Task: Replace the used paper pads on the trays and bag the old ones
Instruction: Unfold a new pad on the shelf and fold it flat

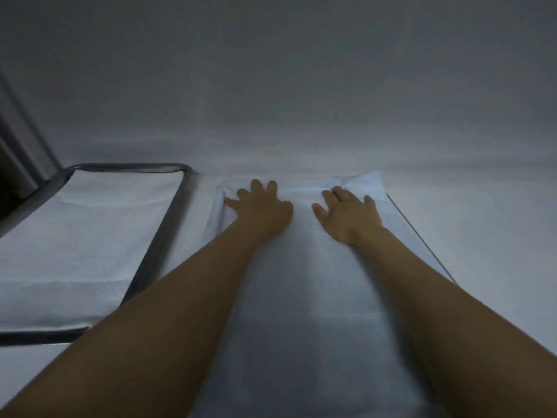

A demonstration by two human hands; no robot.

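A white paper pad (304, 267) covers the tray (422, 236) in front of me, hiding most of it; only the tray's right rim shows. My left hand (262, 209) lies flat on the far left part of the pad, fingers spread. My right hand (346, 214) lies flat on the far right part, fingers straight. The pad's far right corner (367, 182) stands up a little. To the left sits a second metal tray (156, 236) with a white pad (84, 242) lying in it.
Both trays rest on a white counter (482, 236) against a plain white wall (271, 86). A dark metal frame (18, 152) rises at the far left. Bare counter stretches to the right of my tray.
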